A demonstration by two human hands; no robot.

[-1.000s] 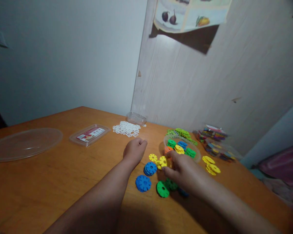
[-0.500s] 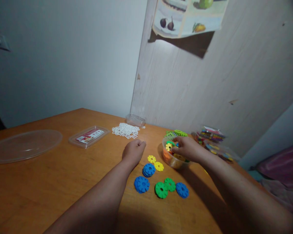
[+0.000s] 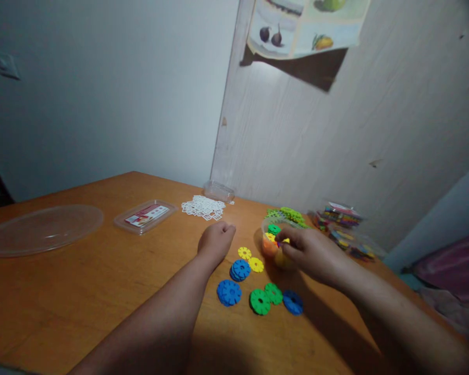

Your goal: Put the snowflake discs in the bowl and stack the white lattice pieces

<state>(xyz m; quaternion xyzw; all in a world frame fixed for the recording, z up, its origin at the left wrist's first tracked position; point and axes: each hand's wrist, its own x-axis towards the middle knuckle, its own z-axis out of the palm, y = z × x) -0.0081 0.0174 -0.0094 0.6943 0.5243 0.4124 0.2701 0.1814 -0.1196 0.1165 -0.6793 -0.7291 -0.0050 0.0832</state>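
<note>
My left hand [image 3: 216, 243] rests on the wooden table [image 3: 82, 291] as a loose fist, with nothing visible in it. My right hand [image 3: 310, 251] hovers over a clear round tub [image 3: 269, 245] of coloured toothed discs, its fingers pinched at the tub's near edge on a small piece I cannot make out. On the table in front lie yellow discs [image 3: 250, 259], a small blue stack [image 3: 240, 270], a single blue disc [image 3: 229, 292], two green discs [image 3: 266, 298] and another blue disc [image 3: 293, 302].
A pile of white lattice pieces [image 3: 203, 207] and a small clear box [image 3: 219, 191] lie near the wall. A clear lid with a label [image 3: 145, 215] and a large clear oval lid [image 3: 39, 229] sit to the left. Green discs [image 3: 287, 213] and boxes of coloured pieces [image 3: 342, 221] stand at the right.
My right hand went from the discs on the table up into the tub, then drew back to its near edge with fingers pinched. The left fist stayed put.
</note>
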